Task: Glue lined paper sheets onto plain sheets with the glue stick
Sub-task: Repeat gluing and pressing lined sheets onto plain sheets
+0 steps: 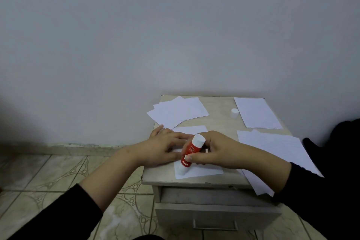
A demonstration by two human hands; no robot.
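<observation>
Sitting at a small beige nightstand [214, 122] pushed against a grey wall [175, 25], tiled floor [68, 171] showing off to its left side.

Right hand [216, 150] gripping the red-and-white glue stick [191, 151], thumb and fingers curled round the barrel, tilting it so the white lower end is touching down on the sheet [202, 172] at the nightstand's front edge. Can't really tell whether that sheet is lined or plain, too washed out.

Left hand [165, 146] lying flat and spread on the same sheet just left of the stick, fingers straight, pressing the paper down, not curling round anything.

Glue stick's white cap [234, 113] standing by itself toward the nightstand's back, well apart from the stick, right next to a neat stack of sheets [257, 113] in the back right corner. Faint lines maybe showing on that stack, hard to say though.

Messy fanned pile of sheets [177, 112] sitting at the nightstand's back left, one corner hanging past the left edge. Another loose bunch of sheets [276, 148] spreading over the front right, sticking out beyond the nightstand's side and front, partly tucked under the right forearm.

Drawer [216, 218] under the nightstand top hanging slightly open. Black sleeves [48, 218] covering both arms up from mid-forearm.
</observation>
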